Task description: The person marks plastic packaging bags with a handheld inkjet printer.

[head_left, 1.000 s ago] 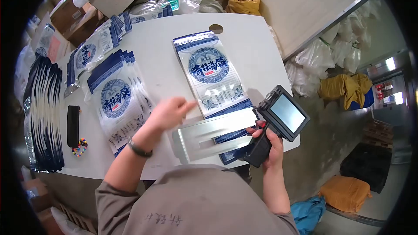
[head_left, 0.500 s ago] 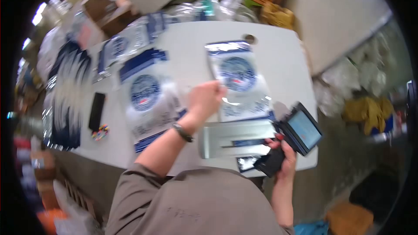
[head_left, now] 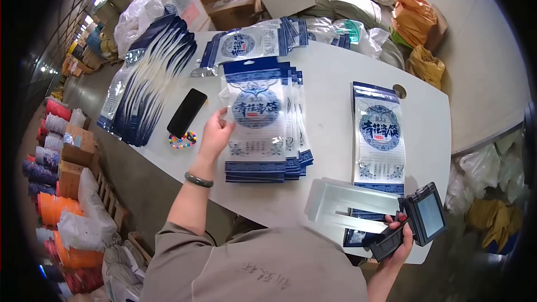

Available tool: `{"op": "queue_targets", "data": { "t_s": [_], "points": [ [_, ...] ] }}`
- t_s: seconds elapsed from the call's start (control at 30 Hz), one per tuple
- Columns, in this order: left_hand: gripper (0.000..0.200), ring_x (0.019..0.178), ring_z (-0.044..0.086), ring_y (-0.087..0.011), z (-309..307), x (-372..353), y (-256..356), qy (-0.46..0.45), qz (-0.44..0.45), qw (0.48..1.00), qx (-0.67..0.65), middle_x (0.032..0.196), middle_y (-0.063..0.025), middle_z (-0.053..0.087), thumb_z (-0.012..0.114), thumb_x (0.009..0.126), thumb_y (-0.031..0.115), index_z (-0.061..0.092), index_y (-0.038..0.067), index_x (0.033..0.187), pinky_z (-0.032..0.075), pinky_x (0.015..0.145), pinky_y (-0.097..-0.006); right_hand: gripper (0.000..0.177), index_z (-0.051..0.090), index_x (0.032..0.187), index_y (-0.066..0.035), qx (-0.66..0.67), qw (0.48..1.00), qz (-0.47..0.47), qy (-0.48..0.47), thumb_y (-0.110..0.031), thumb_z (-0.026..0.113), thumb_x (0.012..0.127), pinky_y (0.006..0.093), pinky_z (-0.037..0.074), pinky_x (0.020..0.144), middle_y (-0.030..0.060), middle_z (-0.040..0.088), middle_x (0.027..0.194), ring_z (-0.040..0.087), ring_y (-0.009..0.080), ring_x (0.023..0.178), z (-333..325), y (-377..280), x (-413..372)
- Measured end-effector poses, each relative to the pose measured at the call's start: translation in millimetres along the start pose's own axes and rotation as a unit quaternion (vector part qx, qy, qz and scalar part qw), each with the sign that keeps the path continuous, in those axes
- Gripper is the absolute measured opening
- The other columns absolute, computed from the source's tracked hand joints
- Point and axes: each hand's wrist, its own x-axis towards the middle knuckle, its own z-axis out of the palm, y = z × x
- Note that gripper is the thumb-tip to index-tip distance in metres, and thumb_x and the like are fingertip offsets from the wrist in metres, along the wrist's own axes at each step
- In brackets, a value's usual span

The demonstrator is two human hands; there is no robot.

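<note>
My left hand (head_left: 217, 131), a dark bangle on its wrist, is at the left edge of the stack of blue-and-white plastic packaging bags (head_left: 257, 112). Its fingers are closed on the edge of the top bag. The stack is fanned to the right. My right hand (head_left: 401, 243) grips the black handle of a handheld inkjet printer (head_left: 428, 215) with a tilted screen. A finger lies by its red button. Against the printer is a shallow metal tray (head_left: 327, 201), with dark blue strips showing in it. Just beyond the tray lies another packaging bag (head_left: 379, 134), face up.
A black phone (head_left: 187, 113) and a beaded bracelet (head_left: 183, 140) lie left of the stack. A long fanned row of bags (head_left: 154, 72) covers the table's left end. More bags (head_left: 246, 43) lie at the back. Cardboard boxes (head_left: 226, 5) and sacks stand behind the white table (head_left: 330, 95).
My left hand has moved left, from the edge of the single bag to the stack. The view has turned left. The printer stays in my right hand by the tray.
</note>
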Motion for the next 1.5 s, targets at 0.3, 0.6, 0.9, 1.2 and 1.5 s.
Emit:
{"op": "queue_targets", "data": {
  "t_s": [0.3,0.6,0.9,1.2,1.5],
  "points": [
    [0.043,0.105,0.06,-0.037,46.2,-52.4,86.0,0.137,0.313,0.919,0.198,0.114,-0.0213,0.06,0.072,0.091,0.024,0.059,0.0,0.123,0.049,0.091,-0.043,0.035,0.057,0.123,0.007,0.031,0.997,0.006,0.066,-0.019,0.054,0.098,0.0475,0.046,0.106,0.0138,0.069,0.086,0.066,0.0369,0.108,15.2,-2.9,-6.3],
    [0.026,0.086,0.064,-0.0085,159.7,-89.2,139.0,-0.481,0.049,0.86,-0.161,0.097,-0.0048,0.074,0.074,0.09,0.012,0.069,-0.003,0.111,0.051,0.078,-0.0254,0.038,0.053,0.128,0.006,0.202,0.978,0.017,0.045,-0.018,0.054,0.1,0.0469,0.045,0.109,0.0175,0.069,0.096,0.054,0.036,0.129,2.9,4.5,-6.1],
    [0.04,0.081,0.067,-0.0131,215.1,-36.9,146.8,-0.37,0.087,0.92,-0.089,0.091,-0.0095,0.074,0.075,0.089,0.025,0.068,-0.005,0.113,0.053,0.073,-0.0296,0.035,0.053,0.125,0.011,0.077,0.995,-0.003,0.064,-0.013,0.054,0.099,0.0427,0.046,0.111,0.0221,0.067,0.102,0.056,0.0333,0.128,15.3,1.5,-7.3],
    [0.045,0.076,0.069,-0.0198,222.4,-26.1,141.8,-0.354,0.086,0.931,0.011,0.087,-0.0126,0.074,0.076,0.085,0.034,0.071,-0.002,0.113,0.054,0.073,-0.0334,0.039,0.055,0.122,0.011,-0.118,0.993,0.005,0.014,-0.009,0.061,0.089,0.039,0.06,0.08,0.0189,0.065,0.098,0.067,0.0265,0.086,58.2,-38.7,-12.5],
    [0.045,0.08,0.071,-0.0249,222.7,-22.4,141.2,-0.356,0.081,0.931,0.015,0.086,-0.0152,0.074,0.076,0.084,0.036,0.071,-0.001,0.11,0.055,0.074,-0.0364,0.032,0.061,0.113,0.007,-0.263,0.963,0.049,-0.022,-0.012,0.065,0.087,0.0331,0.056,0.068,0.0136,0.068,0.085,0.067,0.0202,0.076,108.0,-52.2,17.3]
  ]
}}
